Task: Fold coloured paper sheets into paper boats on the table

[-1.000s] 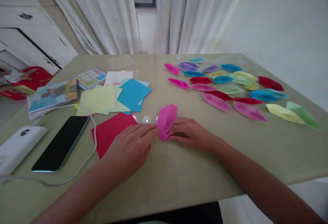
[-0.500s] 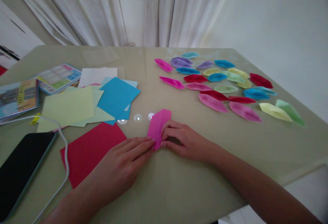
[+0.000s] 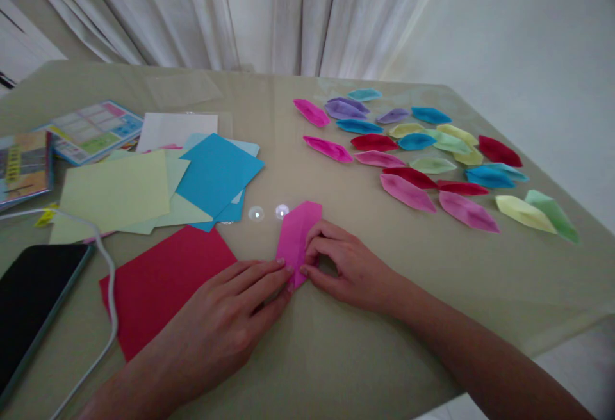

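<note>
A folded piece of bright pink origami paper point(image 3: 295, 231) lies on the table in front of me, long and with angled corners. My left hand point(image 3: 240, 308) holds its lower left edge, fingertips on top and thumb close by at the bottom corner. From the other side, my right hand point(image 3: 343, 263) pinches the right edge between thumb and curled fingers. Under my left wrist and fingers, partly covered, is a red square sheet point(image 3: 168, 285). Two small clear discs point(image 3: 256, 214) sit just left of the pink paper.
Yellow-green sheets point(image 3: 115, 193) and blue sheets point(image 3: 221, 173) overlap at the left. Beside them are a phone point(image 3: 38, 305), a white cable point(image 3: 113, 285) and booklets point(image 3: 96, 130). Several folded paper boats point(image 3: 408, 191) in many colours spread over the right and back of the table point(image 3: 432, 324).
The view has shifted slightly, so the sheets on the left sit further left and the folded boats further right. Both hands stay on the pink paper, with barely any finger movement.
</note>
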The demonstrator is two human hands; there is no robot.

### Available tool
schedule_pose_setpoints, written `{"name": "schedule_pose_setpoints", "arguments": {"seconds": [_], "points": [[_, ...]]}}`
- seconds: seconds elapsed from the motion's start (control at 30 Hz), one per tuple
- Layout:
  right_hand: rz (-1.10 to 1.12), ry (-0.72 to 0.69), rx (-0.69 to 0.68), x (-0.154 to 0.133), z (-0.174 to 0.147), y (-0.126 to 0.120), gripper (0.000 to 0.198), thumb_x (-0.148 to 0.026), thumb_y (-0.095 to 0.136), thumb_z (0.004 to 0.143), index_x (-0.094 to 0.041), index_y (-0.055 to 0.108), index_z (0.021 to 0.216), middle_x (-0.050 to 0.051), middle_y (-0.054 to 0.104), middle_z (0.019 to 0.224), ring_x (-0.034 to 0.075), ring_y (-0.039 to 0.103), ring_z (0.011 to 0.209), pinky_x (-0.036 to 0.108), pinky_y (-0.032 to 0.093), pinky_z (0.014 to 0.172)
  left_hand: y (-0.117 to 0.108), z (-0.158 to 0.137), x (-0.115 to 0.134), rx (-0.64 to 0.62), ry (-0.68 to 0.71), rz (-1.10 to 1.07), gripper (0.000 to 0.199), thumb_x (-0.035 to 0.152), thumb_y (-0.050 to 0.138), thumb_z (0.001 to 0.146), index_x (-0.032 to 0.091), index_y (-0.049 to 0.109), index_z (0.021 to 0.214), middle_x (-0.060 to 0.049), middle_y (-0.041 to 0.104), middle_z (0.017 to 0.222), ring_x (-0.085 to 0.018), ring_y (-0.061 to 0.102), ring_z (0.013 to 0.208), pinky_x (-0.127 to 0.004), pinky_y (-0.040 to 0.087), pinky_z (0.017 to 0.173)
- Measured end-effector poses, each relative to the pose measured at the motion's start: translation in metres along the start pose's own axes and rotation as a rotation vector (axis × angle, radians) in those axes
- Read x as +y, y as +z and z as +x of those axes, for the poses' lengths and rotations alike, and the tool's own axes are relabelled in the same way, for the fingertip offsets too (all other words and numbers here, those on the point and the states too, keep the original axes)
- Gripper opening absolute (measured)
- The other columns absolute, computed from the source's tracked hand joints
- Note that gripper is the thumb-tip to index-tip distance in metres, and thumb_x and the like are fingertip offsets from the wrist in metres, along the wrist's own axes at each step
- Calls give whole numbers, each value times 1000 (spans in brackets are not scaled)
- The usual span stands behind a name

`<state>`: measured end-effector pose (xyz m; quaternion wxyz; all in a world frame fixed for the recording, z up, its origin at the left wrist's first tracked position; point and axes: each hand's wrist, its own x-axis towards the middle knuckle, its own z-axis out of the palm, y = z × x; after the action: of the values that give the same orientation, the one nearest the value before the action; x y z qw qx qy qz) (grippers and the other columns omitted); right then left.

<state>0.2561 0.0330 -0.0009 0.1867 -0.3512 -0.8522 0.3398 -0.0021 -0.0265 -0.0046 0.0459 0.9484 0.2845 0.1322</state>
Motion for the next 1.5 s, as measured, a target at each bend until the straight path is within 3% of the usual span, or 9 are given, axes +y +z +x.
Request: {"name": "schedule_pose_setpoints", "arguments": {"seconds": [0.33, 0.53, 0.67, 1.23, 1.5], "points": [[26, 36, 28, -2, 1, 2, 15, -11, 77, 92, -19, 65, 87, 3, 65, 98, 18, 62, 92, 29, 49, 78, -5, 0, -2, -46, -6, -46, 50, -3, 48, 91, 15, 70, 132, -11, 72, 141, -31, 69, 128, -49, 61, 103], [55, 17, 14, 3, 0, 2, 12, -15, 77, 95, -19, 66, 90, 4, 66, 102, 18, 63, 94, 30, 50, 82, -7, -4, -10, -68, -135, -251, 66, -3, 44, 90, 26, 59, 147, -3, 71, 145, -21, 66, 132, -41, 58, 108], [47, 20, 19, 3, -1, 2, 12, -15, 76, 95, -19, 67, 90, 4, 66, 102, 19, 63, 94, 30, 50, 82, -6, -3, -9, -88, -128, -218, 72, -4, 45, 86, 30, 59, 148, -4, 69, 145, -23, 66, 131, -43, 56, 108], [-2, 37, 28, -3, 1, 3, 15, -13, 76, 95, -19, 64, 88, 4, 66, 98, 19, 62, 93, 30, 48, 79, -7, 2, -3, -92, -42, -90, 59, -3, 47, 89, 22, 66, 139, -8, 71, 142, -29, 68, 127, -47, 59, 103], [23, 28, 14, 0, 0, 3, 13, -14, 76, 96, -18, 65, 90, 4, 66, 100, 19, 62, 92, 30, 49, 80, -5, -1, -7, -38, -99, -175, 61, -6, 44, 88, 21, 64, 139, -5, 73, 141, -23, 68, 128, -43, 57, 106]]}}
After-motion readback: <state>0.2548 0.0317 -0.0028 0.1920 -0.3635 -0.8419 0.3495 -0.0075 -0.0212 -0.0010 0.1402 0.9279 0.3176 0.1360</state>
